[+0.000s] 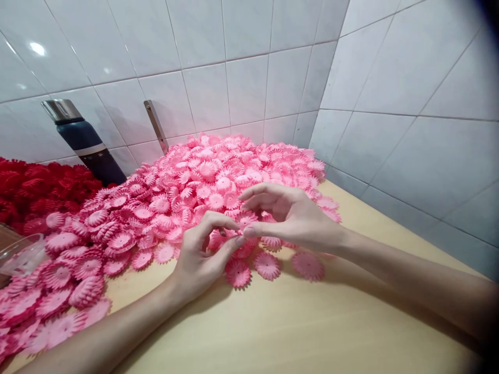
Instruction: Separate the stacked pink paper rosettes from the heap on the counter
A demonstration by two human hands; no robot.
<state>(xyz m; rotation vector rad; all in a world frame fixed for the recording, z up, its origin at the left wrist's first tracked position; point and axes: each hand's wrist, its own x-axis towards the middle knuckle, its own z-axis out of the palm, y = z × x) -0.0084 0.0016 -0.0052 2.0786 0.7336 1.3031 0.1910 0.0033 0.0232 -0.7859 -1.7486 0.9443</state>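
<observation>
While your left hand point(200, 259) and right hand point(298, 215) work close together above a pale desk point(312, 322), the head view, the only one here, shows a heap of pink discs point(206, 170) banked against the tiled wall point(249, 31) and spread down the left side. Your left thumb and forefinger form a narrow pinch, their tips almost meeting; whether a disc is caught there, you could not tell from this angle. Your right hand is wider, its thumb well apart from the curled fingers, with pink showing behind the gap.

How far the work has come is hard to judge: the heap is large, and nothing in it can be told as finished or unfinished. Three loose discs point(267, 265) lie flat on the desk, just in front of the heap and below your hands. At far left, a red pile point(39, 188) sits apart from your hands, beside a clear cup point(23, 255).

No brand can be read. The dark blue bottle point(89, 143), tilted in the view, carries a pale band and small marks too tiny to make out; the metal strip point(156, 126) near the wall shows no lettering.
</observation>
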